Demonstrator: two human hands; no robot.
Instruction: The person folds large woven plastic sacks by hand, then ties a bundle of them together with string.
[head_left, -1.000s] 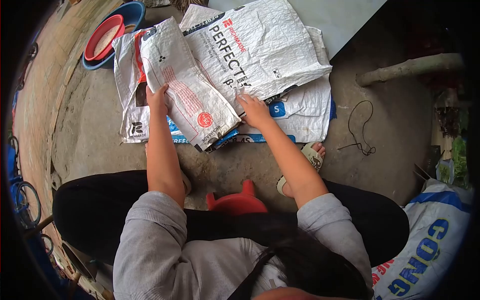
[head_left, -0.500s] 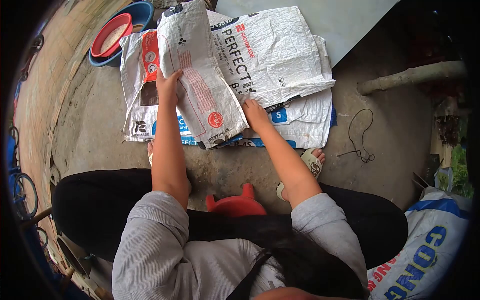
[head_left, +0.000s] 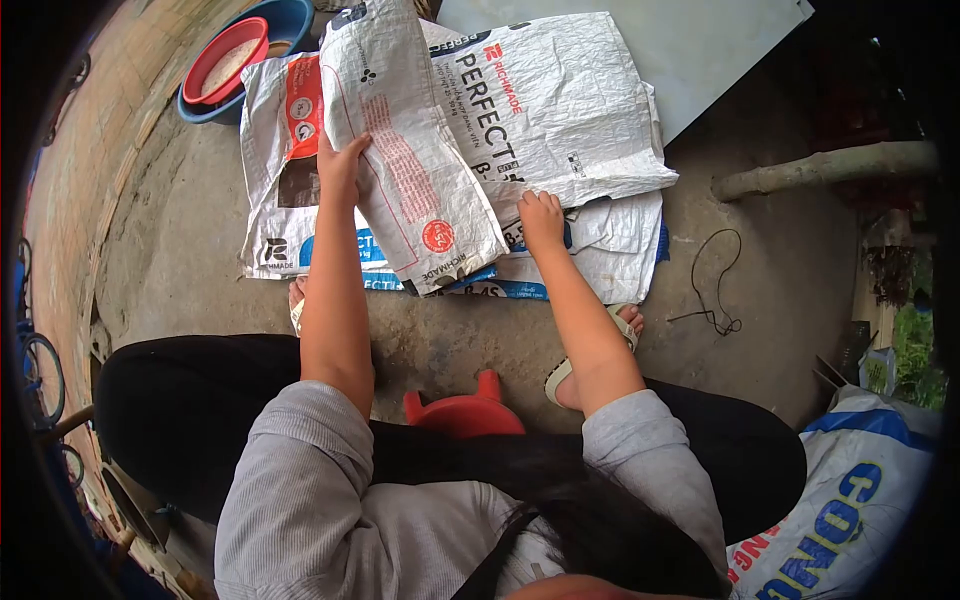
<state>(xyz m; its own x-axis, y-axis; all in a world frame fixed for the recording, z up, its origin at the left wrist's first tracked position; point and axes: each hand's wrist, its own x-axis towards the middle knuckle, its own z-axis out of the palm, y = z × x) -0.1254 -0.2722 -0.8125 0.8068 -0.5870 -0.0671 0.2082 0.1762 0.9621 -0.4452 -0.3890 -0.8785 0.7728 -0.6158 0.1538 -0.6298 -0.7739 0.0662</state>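
Note:
Several white printed woven sacks lie in a pile on the floor in front of me. My left hand (head_left: 340,172) grips the left edge of a folded sack (head_left: 400,150) with red print, thumb on top. To the right, my right hand (head_left: 542,217) has its fingers curled over the lower edge of the sack lettered PERFECT (head_left: 560,110), which overlaps another sack (head_left: 610,250) beneath. At the pile's left is a sack with a red panel (head_left: 270,200). The fingertips of both hands are partly hidden.
A red basin (head_left: 195,88) sits in a blue basin (head_left: 290,18) at upper left. A grey board (head_left: 690,60), wooden pole (head_left: 830,168), black cord (head_left: 722,310), red stool (head_left: 465,415) and a large sack (head_left: 840,500) surround me.
My right hand has moved right along the lower edge of the PERFECT sack. My left hand still holds the folded sack, and the view has shifted slightly.

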